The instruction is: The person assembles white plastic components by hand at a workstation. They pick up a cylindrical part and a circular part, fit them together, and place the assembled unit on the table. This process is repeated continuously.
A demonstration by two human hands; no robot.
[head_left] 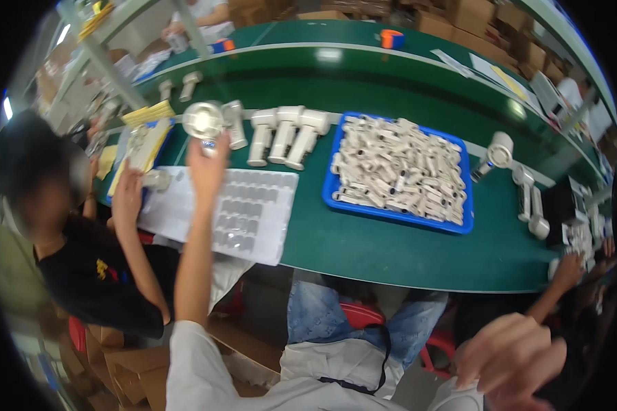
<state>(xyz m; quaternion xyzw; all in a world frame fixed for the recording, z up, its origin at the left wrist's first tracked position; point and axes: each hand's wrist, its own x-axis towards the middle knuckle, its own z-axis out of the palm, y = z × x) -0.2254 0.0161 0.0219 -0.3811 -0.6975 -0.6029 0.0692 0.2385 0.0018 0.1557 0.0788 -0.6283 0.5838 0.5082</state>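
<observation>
**White device (202, 120) sat in the left hand (208, 163), close to its neighbours**

Nearest, at the right, the right hand (510, 357) hung low, well apart from the surface (363, 250). Its fingers were loosely bent with nothing visible in them; blur left it impossible to tell whether they pinched something small. With only one hand on the device, a loose hold could have let it twist or drop.

Farther off, at the left, lay the pale compartment tray (273, 236), its near edge reaching past the surface's edge. A forearm brushing that edge might have tipped it. A co-worker's hand (126, 195) was near the left forearm, so the two could have bumped.

Beyond the tray, the left hand grasped the device by its lower part, at the far left of the surface. Just right of it stood another white device (236, 125), then a row of three white devices (284, 139); a careless sideways swing could have knocked these over.

The held device looked off-white, with a broad, round head, a brighter middle and a small dark bluish patch below, next to the fingers. The hand hid the rest, and blur softened its details.
</observation>
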